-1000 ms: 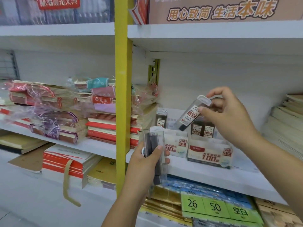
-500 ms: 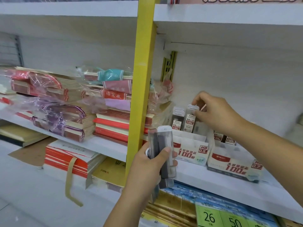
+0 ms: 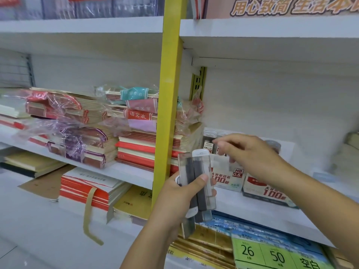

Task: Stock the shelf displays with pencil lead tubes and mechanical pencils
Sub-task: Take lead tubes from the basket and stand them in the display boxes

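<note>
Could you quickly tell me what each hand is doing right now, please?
Left hand: gripping several pencil lead tubes.
Right hand: open, holding nothing.

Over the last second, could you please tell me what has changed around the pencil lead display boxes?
The right hand carried one lead tube down into the HB 0.5 display box, stood it beside the tube already there and let go; its fingers now appear empty. The left hand kept gripping its bundle of lead tubes, and the 0.7 display box stayed put.
</note>
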### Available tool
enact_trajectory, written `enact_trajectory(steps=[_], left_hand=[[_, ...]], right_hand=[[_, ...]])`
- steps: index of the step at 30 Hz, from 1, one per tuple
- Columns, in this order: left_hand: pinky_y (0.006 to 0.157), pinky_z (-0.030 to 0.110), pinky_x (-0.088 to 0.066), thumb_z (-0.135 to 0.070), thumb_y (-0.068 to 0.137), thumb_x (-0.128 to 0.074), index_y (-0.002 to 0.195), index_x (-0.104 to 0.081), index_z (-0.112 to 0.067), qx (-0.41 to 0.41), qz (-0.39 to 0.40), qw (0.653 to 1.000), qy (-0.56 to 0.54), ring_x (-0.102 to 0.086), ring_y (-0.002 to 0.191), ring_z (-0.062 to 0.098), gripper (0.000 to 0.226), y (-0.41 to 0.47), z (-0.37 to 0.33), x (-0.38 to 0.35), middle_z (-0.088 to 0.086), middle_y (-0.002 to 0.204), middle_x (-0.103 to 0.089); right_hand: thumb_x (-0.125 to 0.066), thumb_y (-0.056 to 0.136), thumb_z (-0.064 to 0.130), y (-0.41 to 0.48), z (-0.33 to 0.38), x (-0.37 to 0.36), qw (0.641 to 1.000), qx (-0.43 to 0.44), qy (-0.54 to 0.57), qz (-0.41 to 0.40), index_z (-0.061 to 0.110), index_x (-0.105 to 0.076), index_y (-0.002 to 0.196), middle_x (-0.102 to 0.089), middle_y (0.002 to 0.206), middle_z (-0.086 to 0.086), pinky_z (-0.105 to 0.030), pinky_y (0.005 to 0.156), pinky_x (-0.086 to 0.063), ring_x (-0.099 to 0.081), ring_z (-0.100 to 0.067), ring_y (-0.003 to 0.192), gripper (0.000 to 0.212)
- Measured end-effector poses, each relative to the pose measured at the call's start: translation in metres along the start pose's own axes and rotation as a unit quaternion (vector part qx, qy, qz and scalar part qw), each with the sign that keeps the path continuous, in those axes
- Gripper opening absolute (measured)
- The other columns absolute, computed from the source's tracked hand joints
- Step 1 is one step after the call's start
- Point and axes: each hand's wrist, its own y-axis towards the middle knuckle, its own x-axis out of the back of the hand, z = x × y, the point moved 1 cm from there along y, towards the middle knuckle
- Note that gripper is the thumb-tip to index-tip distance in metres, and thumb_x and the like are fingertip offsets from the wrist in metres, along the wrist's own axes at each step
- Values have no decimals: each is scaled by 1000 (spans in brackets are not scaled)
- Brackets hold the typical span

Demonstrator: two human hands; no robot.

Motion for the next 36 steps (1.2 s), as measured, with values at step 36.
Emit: enact_trajectory(steps=[36], left_hand=[[84,39,-61,-29,100,-56,117,-64,-27,-4,-21,1000,18,-77,91,11,19,4,-2,5,-6,99,-80]], right_hand=[[-65,91,18,38,-14,32,988,37,-97,-118,30,-53,103,-63,93,14,-18,68,-47,-60,1,81,21]])
